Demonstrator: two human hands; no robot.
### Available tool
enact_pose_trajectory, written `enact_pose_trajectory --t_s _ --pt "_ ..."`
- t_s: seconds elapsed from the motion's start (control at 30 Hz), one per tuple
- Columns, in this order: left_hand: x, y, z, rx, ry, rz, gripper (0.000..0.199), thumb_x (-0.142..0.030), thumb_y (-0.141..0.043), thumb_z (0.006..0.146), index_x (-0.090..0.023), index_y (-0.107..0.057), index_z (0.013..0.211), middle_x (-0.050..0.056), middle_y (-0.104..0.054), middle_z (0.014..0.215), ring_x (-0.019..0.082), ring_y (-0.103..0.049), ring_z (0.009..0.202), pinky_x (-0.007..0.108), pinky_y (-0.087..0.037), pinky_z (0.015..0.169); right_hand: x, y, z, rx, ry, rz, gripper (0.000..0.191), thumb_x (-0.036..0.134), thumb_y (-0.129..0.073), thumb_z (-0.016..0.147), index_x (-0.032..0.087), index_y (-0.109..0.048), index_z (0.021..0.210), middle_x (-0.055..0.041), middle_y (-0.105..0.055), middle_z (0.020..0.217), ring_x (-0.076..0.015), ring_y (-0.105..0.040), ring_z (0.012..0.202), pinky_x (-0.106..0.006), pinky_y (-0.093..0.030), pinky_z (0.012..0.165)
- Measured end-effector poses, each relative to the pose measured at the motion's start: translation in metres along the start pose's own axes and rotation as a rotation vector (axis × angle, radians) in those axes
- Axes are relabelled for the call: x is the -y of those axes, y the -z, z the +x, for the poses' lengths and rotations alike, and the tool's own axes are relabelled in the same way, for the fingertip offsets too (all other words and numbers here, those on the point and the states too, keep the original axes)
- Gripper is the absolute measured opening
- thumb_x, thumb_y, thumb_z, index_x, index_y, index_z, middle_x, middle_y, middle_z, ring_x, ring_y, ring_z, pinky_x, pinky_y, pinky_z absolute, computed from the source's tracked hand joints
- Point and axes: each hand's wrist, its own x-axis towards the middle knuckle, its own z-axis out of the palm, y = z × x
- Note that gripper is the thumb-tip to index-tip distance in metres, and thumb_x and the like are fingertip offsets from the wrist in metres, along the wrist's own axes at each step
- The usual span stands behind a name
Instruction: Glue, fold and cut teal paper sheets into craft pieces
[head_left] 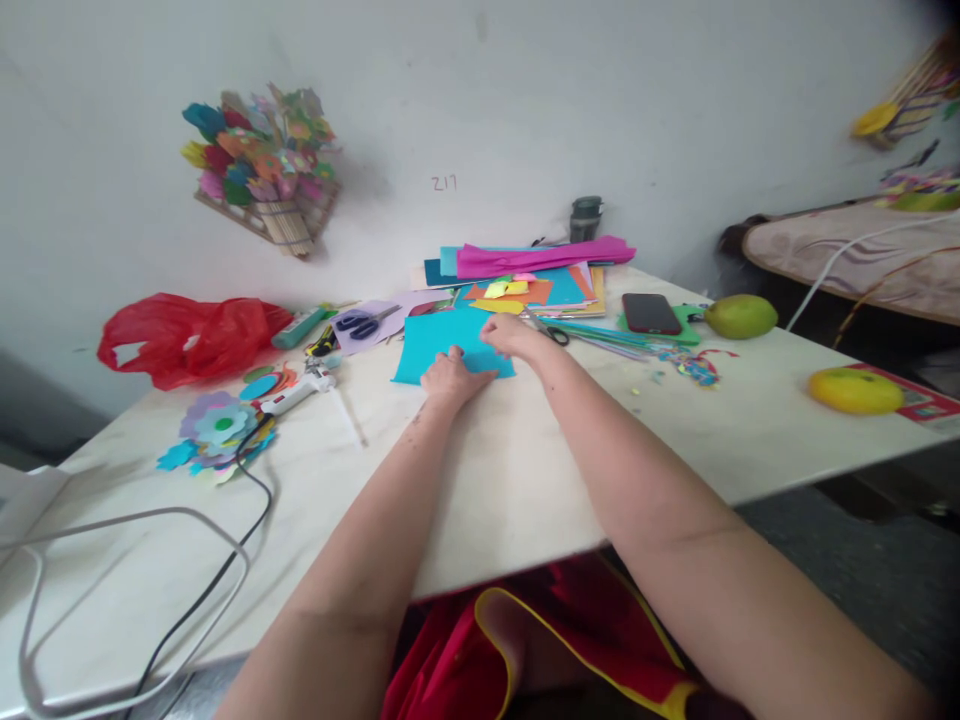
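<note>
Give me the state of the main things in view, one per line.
Blue paper, laid out, left hand on it
Right hand, fingers curled, contact with paper unclear
Navy scissors, lying, blade gap unclear
Black-handled scissors, lying, blade gap unclear
Glue gun, corded, lying down
Red bag, crumpled
Phone, lying flat, upper face dark
Bottle, upright
Green fruit, no cut showing
Yellow fruit, no cut showing
Flower bouquet, hanging

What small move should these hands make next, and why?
Perhaps the right hand should smooth the blue paper: it is loosely curled over the sheet's right side, while the left hand rests on the near part, likely steadying it.
</note>
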Motion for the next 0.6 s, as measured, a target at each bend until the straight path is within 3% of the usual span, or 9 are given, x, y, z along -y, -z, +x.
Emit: enact_pose_trajectory --t_s 0.07,0.13,0.27,0.43,0.6 --pt "0.001 0.000 -0.001 -0.007 -0.017 0.009 0.068 -0.065 -0.053 0.062 -0.023 -0.046 0.114 0.014 -0.052 0.114 0.031 -0.052 0.102 0.039 -0.040 0.080 0.010 -0.022 0.005 -0.022 -0.019 0.233 0.036 0.034 -0.032 0.089 0.015 -0.054 0.110 -0.0089 -0.066 0.090 -0.0152 -0.062 0.069 -0.022 -0.045 0.056" --pt "0.004 0.000 0.000 -0.003 -0.041 0.016 0.062 -0.057 -0.054 0.066 -0.022 -0.045 0.115 0.014 -0.052 0.115 0.030 -0.052 0.102 0.038 -0.040 0.080 0.014 -0.044 0.012 -0.083 -0.060 0.444 0.037 0.038 -0.035 0.086 0.014 -0.056 0.105 -0.0080 -0.066 0.094 -0.0138 -0.061 0.071 -0.020 -0.044 0.055" --pt "0.015 0.009 0.002 0.073 -0.154 -0.064 0.054 -0.045 -0.061 0.065 -0.017 -0.050 0.111 0.013 -0.058 0.110 0.028 -0.055 0.099 0.034 -0.043 0.079 0.008 -0.071 0.024 -0.186 -0.088 0.523 0.031 0.038 -0.040 0.082 0.018 -0.059 0.096 -0.0056 -0.066 0.094 -0.0126 -0.062 0.074 -0.018 -0.044 0.057" --pt "0.035 0.037 0.005 0.265 -0.169 -0.483 0.047 -0.042 -0.063 0.064 -0.017 -0.056 0.103 0.006 -0.065 0.088 0.015 -0.060 0.065 0.024 -0.045 0.055 -0.001 -0.073 0.029 -0.161 -0.113 0.542 0.031 0.038 -0.041 0.081 0.016 -0.061 0.091 -0.0076 -0.066 0.088 -0.0129 -0.061 0.065 -0.019 -0.045 0.051" --pt "0.064 0.052 0.018 0.122 -0.126 -0.379 0.025 -0.037 -0.062 0.062 -0.017 -0.062 0.077 0.002 -0.062 0.066 0.011 -0.054 0.056 0.022 -0.040 0.048 -0.002 -0.068 0.029 -0.105 -0.157 0.647 0.024 0.030 -0.045 0.079 0.013 -0.062 0.085 -0.0083 -0.066 0.083 -0.0111 -0.058 0.054 -0.019 -0.044 0.047"
